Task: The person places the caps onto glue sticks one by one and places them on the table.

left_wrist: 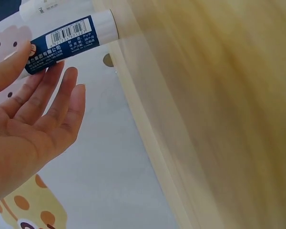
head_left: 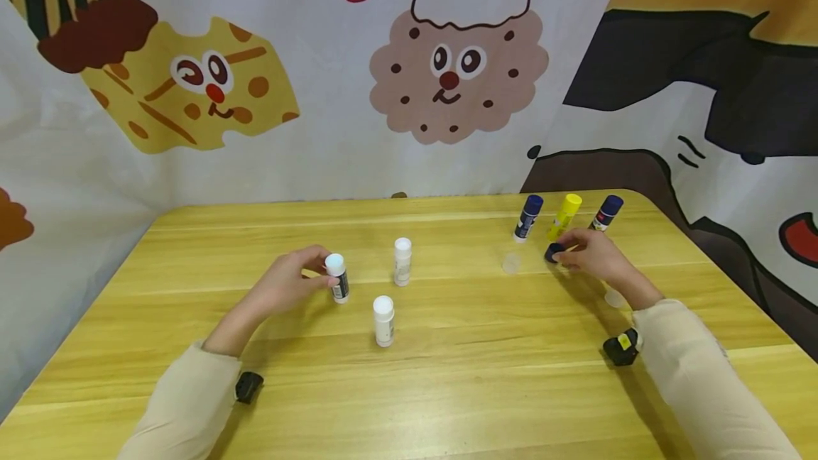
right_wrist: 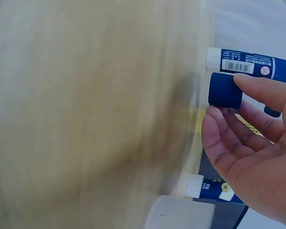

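My left hand (head_left: 290, 282) pinches an uncapped glue stick (head_left: 340, 286) with a dark blue label and white top between thumb and fingers. Its barcode faces the left wrist view, where the glue stick (left_wrist: 71, 40) stands with its white base at or near the table. In my right hand (head_left: 591, 255) is a dark blue cap (right_wrist: 225, 90), pinched by thumb and fingertips close above the table. To the right of the left hand stand two white glue sticks, one farther back (head_left: 402, 265) and one nearer (head_left: 383, 324).
At the back right stand a blue-capped glue stick (head_left: 527, 218), a yellow glue stick (head_left: 564, 217) and another blue-capped one (head_left: 607, 211), partly behind the right hand. Small translucent round pieces (head_left: 511, 263) lie on the wooden table (head_left: 447, 389). A printed cloth (head_left: 332, 148) hangs behind.
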The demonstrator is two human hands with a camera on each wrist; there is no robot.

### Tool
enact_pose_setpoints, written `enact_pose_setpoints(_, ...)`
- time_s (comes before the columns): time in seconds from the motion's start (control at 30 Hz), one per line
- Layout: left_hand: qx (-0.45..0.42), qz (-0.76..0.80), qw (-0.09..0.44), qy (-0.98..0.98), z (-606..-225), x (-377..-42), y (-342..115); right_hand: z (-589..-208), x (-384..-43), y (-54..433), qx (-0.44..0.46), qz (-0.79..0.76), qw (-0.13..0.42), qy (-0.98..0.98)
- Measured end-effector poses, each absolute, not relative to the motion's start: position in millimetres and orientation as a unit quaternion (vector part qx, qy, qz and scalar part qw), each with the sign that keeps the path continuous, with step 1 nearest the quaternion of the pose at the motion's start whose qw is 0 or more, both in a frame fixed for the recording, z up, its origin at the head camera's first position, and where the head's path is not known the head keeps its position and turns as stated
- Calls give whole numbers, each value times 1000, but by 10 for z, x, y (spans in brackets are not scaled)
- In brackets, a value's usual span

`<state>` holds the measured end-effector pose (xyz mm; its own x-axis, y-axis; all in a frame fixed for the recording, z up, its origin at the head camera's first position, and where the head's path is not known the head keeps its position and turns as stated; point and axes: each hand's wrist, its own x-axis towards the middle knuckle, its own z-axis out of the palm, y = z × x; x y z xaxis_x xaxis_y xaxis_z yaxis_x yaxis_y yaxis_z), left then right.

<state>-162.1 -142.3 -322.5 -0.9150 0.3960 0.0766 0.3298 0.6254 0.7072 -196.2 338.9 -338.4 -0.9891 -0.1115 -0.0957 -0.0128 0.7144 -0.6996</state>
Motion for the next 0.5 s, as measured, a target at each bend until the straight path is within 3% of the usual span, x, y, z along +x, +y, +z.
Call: enact_pose_setpoints(0.5, 195, 405, 26, 893, -3160, -1619, -1447, -3106, -1929, 3241, -107, -336, 17, 936)
